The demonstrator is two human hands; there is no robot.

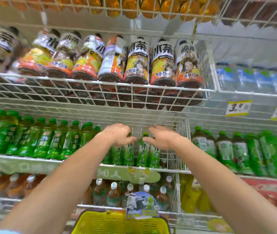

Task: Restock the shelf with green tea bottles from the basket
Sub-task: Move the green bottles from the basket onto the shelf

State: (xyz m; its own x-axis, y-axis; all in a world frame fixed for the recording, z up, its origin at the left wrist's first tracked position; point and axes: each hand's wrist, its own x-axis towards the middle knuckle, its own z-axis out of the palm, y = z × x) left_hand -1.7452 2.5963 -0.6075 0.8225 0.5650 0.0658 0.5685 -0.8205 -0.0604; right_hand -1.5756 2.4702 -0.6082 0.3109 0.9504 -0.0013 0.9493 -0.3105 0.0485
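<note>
Head view: green tea bottles (142, 152) stand vertical, pointing straight up.

Tiered white wire shelves (83, 80) fill the view; 2 yellow price tags (238, 108) hang at right.

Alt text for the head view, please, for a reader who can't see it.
Both hands reach to the tops of green tea bottles on a white wire shelf, left hand beside right hand; blur hides whether they grip. A yellow basket shows at the bottom edge.
</note>
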